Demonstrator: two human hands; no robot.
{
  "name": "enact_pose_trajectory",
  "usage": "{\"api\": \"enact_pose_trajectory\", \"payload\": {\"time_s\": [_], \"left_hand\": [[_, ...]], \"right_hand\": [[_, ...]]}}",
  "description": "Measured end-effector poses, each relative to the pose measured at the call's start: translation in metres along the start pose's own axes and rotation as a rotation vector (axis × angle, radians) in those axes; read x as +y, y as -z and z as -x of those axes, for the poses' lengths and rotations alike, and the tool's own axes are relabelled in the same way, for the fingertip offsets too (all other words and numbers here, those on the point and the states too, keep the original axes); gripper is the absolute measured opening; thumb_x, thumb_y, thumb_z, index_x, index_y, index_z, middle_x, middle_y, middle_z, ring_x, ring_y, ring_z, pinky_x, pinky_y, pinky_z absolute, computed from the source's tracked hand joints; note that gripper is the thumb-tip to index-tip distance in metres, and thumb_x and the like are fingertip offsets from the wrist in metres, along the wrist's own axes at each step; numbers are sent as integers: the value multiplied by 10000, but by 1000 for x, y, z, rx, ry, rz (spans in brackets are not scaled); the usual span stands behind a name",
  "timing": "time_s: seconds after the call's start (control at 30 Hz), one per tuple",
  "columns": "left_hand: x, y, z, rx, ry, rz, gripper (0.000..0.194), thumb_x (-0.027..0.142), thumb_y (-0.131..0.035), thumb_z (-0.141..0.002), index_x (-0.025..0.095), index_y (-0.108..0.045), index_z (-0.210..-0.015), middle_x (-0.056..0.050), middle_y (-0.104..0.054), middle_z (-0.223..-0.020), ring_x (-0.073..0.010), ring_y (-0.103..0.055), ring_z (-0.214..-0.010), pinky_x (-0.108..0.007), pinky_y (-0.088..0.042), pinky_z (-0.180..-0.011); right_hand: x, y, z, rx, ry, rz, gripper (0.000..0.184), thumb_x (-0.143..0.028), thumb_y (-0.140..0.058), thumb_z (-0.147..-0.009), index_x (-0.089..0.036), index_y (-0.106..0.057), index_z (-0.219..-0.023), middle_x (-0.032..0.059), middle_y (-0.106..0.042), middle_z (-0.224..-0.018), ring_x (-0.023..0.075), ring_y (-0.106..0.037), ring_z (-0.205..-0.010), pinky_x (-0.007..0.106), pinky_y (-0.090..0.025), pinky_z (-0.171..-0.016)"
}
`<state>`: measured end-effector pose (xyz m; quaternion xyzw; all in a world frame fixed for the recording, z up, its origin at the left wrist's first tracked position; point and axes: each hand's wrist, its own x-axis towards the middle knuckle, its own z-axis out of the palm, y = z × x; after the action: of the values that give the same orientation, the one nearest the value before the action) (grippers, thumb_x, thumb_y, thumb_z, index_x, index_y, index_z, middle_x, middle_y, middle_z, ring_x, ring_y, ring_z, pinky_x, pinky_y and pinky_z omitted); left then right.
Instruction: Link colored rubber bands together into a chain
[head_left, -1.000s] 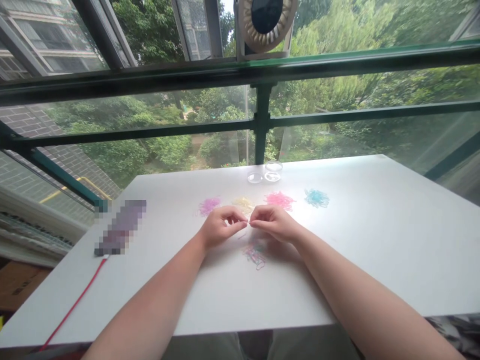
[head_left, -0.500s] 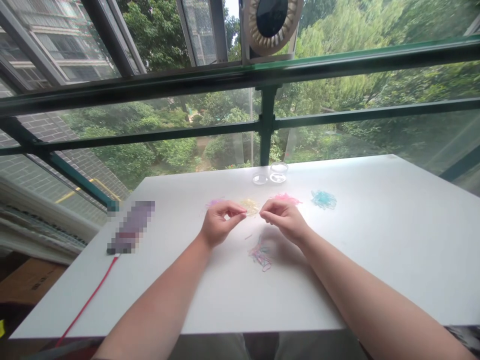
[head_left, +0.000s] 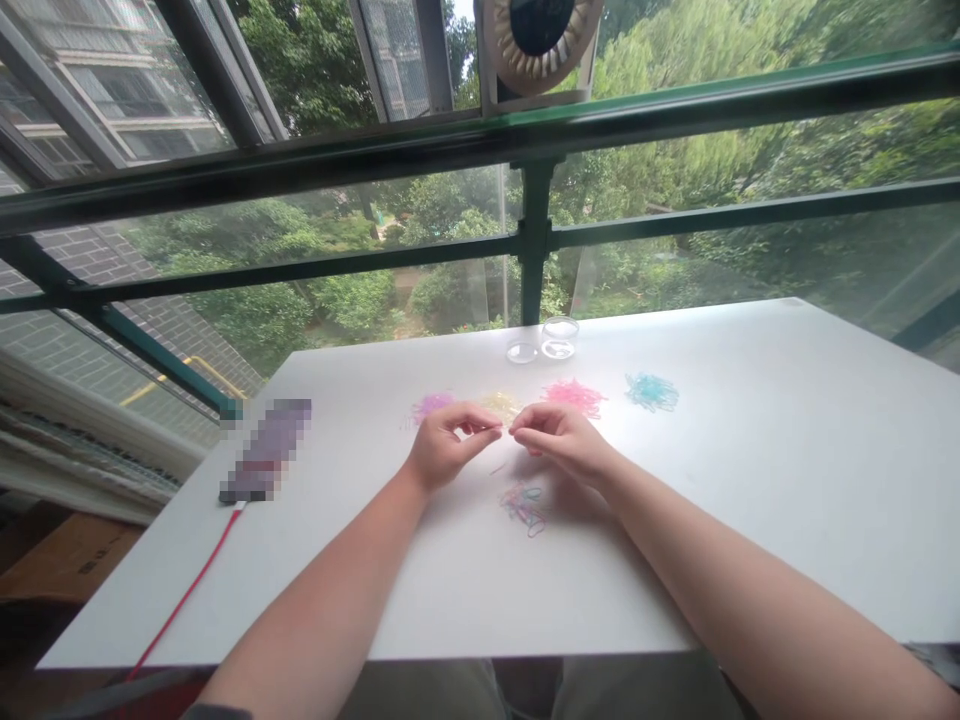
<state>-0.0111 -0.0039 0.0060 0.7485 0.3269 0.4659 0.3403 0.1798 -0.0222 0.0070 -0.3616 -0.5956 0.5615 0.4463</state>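
My left hand (head_left: 444, 447) and my right hand (head_left: 564, 440) meet almost fingertip to fingertip above the table, thumb and index finger pinched on each. Whatever lies in the pinches is too small to make out. Just beyond them are heaps of thin rubber bands: purple (head_left: 432, 407), pale yellow (head_left: 496, 402), pink (head_left: 576, 397) and, farther right, teal (head_left: 652, 391). My hands partly cover the purple, yellow and pink heaps. Below my fingers sits a loose mixed-colour heap of rubber bands (head_left: 523, 508), with one single band (head_left: 498, 469) above it.
A clear round container (head_left: 559, 345) and a clear round lid (head_left: 522, 352) stand at the back of the white table (head_left: 787, 450). A blurred-out dark device (head_left: 268, 450) with a red cable (head_left: 187, 595) lies at left. Green railings (head_left: 535, 240) rise behind.
My hands have drawn closer together, so the gap between the fingertips is smaller. The view has shifted slightly, and more of the purple and pink heaps shows.
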Motion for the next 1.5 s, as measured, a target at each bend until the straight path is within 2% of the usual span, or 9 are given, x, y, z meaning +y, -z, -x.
{"api": "enact_pose_trajectory", "payload": {"time_s": [0.43, 0.73, 1.0, 1.33, 1.4, 1.5], "left_hand": [[0, -3, -1, -139, -58, -76, 158, 288, -688, -713, 146, -691, -783, -72, -681, -745, -133, -591, -665, -250, -450, -604], [3, -3, 0, -302, 104, -161, 258, 367, -658, -714, 140, -678, -836, -62, -682, -758, -119, -569, -627, -232, -453, -600], [4, -6, 0, -270, 151, -142, 227, 337, -624, -744, 127, -677, -812, -53, -668, -718, -101, -549, -584, -208, -426, -552], [9, -7, -1, -288, 181, -102, 194, 310, -637, -724, 124, -679, -760, -48, -665, -693, -103, -556, -588, -211, -435, -563], [10, -7, -1, -304, 200, -82, 187, 305, -642, -718, 124, -677, -750, -46, -660, -684, -104, -554, -587, -210, -434, -558], [12, -6, -2, -330, 222, -52, 180, 302, -650, -708, 125, -675, -732, -40, -650, -665, -104, -548, -584, -208, -429, -549]], "right_hand": [[3, 3, 0, -19, 27, 30, 222, -347, -667, -718, -151, -564, -697, -37, -490, -536, 78, -429, -499, 227, -335, -504], [-3, 4, 1, -23, 26, 95, 244, -365, -664, -706, -149, -554, -676, -25, -516, -551, 77, -432, -501, 218, -323, -484], [-2, 5, 1, -35, 44, 157, 185, -309, -630, -730, -147, -555, -684, -44, -461, -512, 69, -388, -469, 219, -267, -456], [0, 5, 2, -9, 116, 249, 109, -236, -576, -723, -156, -531, -664, -35, -456, -547, 84, -404, -520, 231, -297, -498], [-1, 7, 1, 26, 149, 297, 100, -212, -562, -715, -159, -519, -642, -32, -451, -553, 86, -400, -532, 237, -297, -509], [-2, 13, -1, 158, 202, 358, 96, -183, -544, -700, -164, -503, -616, -30, -444, -553, 90, -396, -538, 244, -295, -517]]}}
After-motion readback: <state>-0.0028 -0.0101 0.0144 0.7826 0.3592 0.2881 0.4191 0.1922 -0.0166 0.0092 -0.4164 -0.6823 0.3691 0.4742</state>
